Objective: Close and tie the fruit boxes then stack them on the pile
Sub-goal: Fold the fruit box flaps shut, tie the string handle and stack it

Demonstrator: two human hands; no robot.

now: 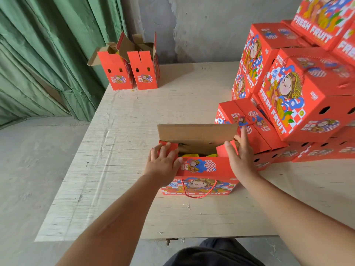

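1. The red printed cardboard fruit box stands on the pale wooden table directly between the two hands, near the table's front edge; its brown far flap stands upright beyond the fingertips, and yellow contents show in the opening

2. The left hand lies flat on the box's left end flap, fingers fairly straight and pressing it inward; it grips nothing

3. The right hand sits at the right end of the box with fingers extended, touching the right end flap and the edge of the far flap; whether the thumb pinches the card cannot be told

4. The red cord handle hangs loose on the near face, below both wrists; the box is not yet closed or tied

5. Judgement: closing is at an early stage. Both end flaps should go fully down and level before the long flap is lowered over them, with contents kept clear of the folds

6. The pile of closed red boxes stands just beyond the right hand; two open red boxes wait well beyond the left hand
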